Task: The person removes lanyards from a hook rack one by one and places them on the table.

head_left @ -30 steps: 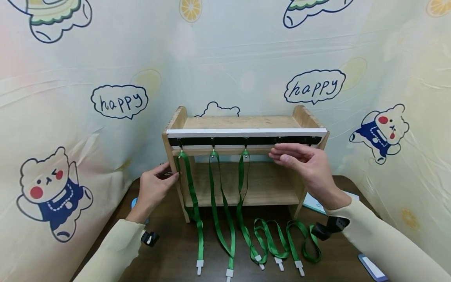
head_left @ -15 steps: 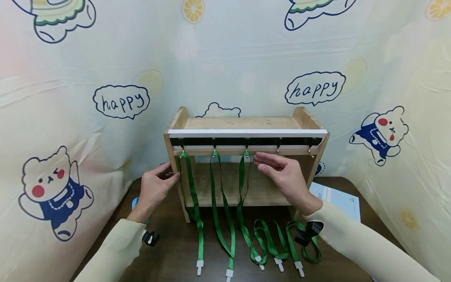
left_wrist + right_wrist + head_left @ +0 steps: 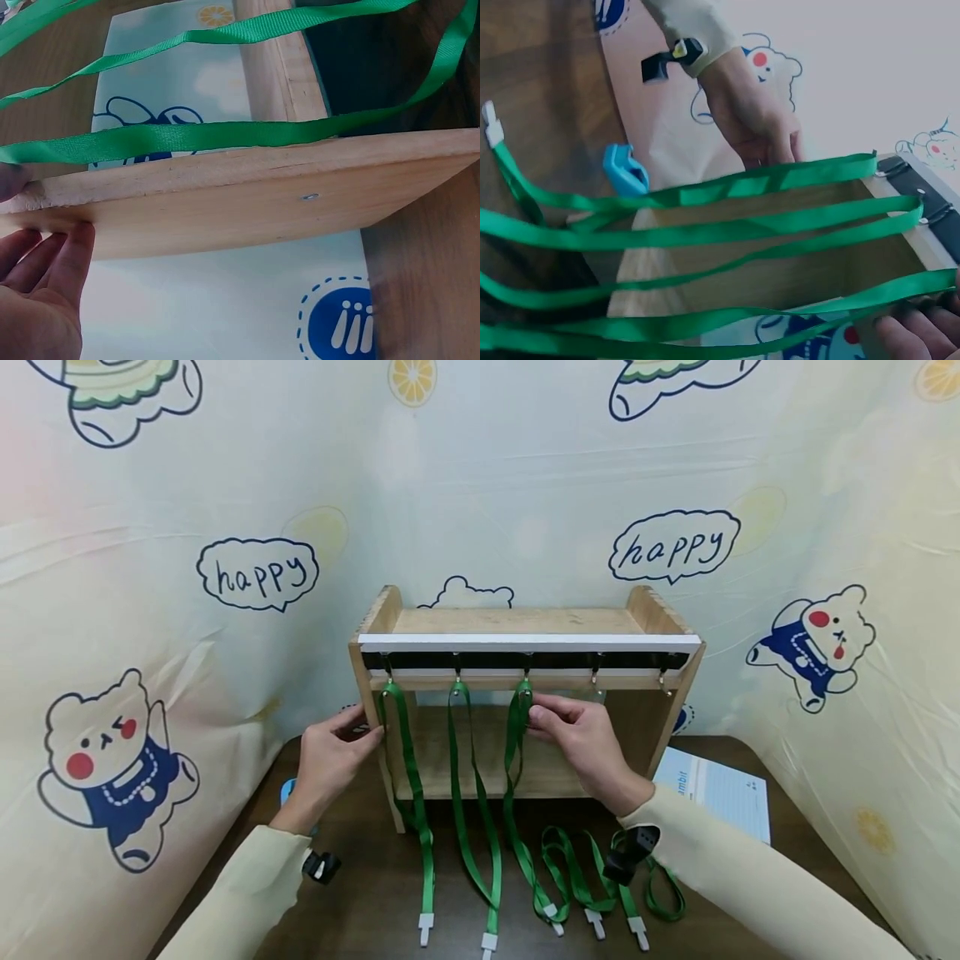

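Note:
A wooden shelf rack (image 3: 517,620) stands on the table, with a hook strip across its front. My left hand (image 3: 333,756) holds the rack's left side panel (image 3: 217,217), thumb at the front edge and fingers against the outer face. Three green lanyards hang from the left and middle hooks: a left lanyard (image 3: 408,760), a second lanyard (image 3: 456,777) and a middle lanyard (image 3: 513,760). Near its top loop, my right hand (image 3: 585,739) pinches the middle lanyard; the fingertips are partly hidden behind the strap. Two hooks on the right, including the end hook (image 3: 663,681), carry nothing.
More green lanyards (image 3: 592,881) with white clips lie looped on the table (image 3: 360,902) in front of the rack. Light blue paper (image 3: 712,793) lies at the right. A blue object (image 3: 625,169) sits left of the rack. A patterned cloth (image 3: 480,468) hangs behind.
My right hand has moved left and down from the right-hand hooks to the middle lanyard and taken hold of its upper part. My left hand has stayed on the side panel.

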`<state>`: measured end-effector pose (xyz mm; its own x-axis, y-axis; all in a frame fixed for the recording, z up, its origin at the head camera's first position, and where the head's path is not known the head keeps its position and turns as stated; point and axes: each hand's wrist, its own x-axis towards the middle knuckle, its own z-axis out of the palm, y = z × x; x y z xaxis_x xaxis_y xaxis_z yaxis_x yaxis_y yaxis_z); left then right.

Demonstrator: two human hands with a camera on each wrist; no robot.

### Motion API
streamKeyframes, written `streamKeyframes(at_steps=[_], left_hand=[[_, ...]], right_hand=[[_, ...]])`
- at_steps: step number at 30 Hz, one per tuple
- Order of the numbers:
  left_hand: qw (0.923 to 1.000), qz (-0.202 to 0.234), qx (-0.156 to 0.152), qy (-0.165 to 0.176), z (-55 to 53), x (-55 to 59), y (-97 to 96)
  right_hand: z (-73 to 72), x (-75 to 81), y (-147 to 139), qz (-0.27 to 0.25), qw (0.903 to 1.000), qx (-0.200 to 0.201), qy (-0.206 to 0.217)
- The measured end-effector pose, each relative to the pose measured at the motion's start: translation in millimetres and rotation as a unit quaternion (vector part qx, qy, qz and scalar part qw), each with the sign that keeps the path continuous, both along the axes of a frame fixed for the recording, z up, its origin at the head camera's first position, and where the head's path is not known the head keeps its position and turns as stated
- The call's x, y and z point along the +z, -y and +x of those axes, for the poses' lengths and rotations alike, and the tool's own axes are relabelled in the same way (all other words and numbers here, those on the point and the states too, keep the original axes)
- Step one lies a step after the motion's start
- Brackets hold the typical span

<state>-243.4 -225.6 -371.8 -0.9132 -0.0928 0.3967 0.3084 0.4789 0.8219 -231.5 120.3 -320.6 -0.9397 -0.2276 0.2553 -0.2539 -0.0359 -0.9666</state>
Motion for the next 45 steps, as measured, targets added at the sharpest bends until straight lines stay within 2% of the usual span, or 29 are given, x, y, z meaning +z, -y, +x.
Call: streamKeyframes(at_steps=[7, 12, 17, 22, 27, 31, 36, 45], left_hand=[[1.0000, -0.003, 0.001, 0.008, 0.7, -0.7, -0.7], [1.0000, -0.005, 0.003, 0.002, 0.8, -0.7, -0.4], [0.9999, -0.006, 0.006, -0.012, -0.9, -0.9, 0.1], [0.9999, -0.009, 0.002, -0.014, -1.4, -1.4, -0.4], [0.9999, -0.011, 0.004, -0.011, -0.6, -1.4, -0.6], [0.9999, -0.007, 0.004, -0.012, -0.6, -1.4, -0.7], [0.9999, -0.002, -0.003, -0.012, -1.3, -2.0, -2.0], [0.9999, -0.002, 0.001, -0.011, -0.5, -0.6, -0.5]], right_hand=[[-5.0, -6.3, 8.5, -0.046, 0.9983, -0.002, 0.037], [-8.5, -7.6, 10.5, -0.084, 0.9941, 0.036, 0.059], [-11.0, -7.6, 11.9, -0.112, 0.9862, 0.092, 0.080], [-9.6, -6.6, 11.3, -0.135, 0.9793, 0.111, 0.102], [-7.4, -3.3, 11.1, -0.141, 0.9770, 0.122, 0.103], [-6.5, -0.8, 12.1, -0.145, 0.9774, 0.113, 0.104], [-1.4, 1.0, 9.2, -0.136, 0.9823, 0.099, 0.083], [6.0, 8.0, 5.2, -0.126, 0.9855, 0.103, 0.048]])
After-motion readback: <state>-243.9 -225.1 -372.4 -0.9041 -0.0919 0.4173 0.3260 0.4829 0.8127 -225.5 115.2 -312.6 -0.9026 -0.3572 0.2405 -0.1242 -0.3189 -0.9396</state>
